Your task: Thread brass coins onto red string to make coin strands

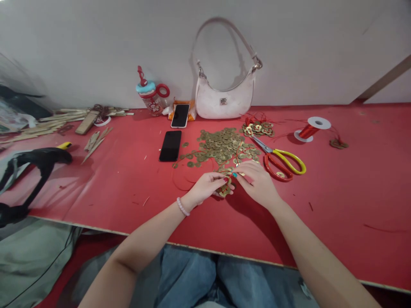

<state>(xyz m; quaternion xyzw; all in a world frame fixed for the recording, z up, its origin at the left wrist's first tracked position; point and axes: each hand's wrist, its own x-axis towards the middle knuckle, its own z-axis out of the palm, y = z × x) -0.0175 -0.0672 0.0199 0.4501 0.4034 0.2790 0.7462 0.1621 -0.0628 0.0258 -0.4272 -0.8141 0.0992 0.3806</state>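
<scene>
The left hand (207, 187) is holding a small bunch of coins (225, 189), its thumb pressing down on top and its fingers curling beneath. The right hand (257, 179) is keeping a narrow pinch, thumb and forefinger closing on a red cord (229, 173) just beside the bunch. The left forearm is slanting up from the lower left, a beaded bracelet (183, 206) circling the wrist; the right forearm is slanting in from the lower right, so the fingertips are nearly meeting.

The bunch is leaning, its longer axis seeming to run from the left thumb tip down toward the table's near edge; single faces are too small to read. It is sitting under that thumb, left of the right fingertips. The cord is crossing the short gap between the hands.

Just beyond, a loose coin pile (223, 143) is spreading over the red table (337, 214). Scissors (282, 164) are lying right of it, blades pointing up-left toward a corded coin cluster (257, 128). Farther right, a spool (311, 128) is standing slightly tilted. Behind the pile, a white handbag (224, 100) is leaning against the wall (305, 51).
</scene>
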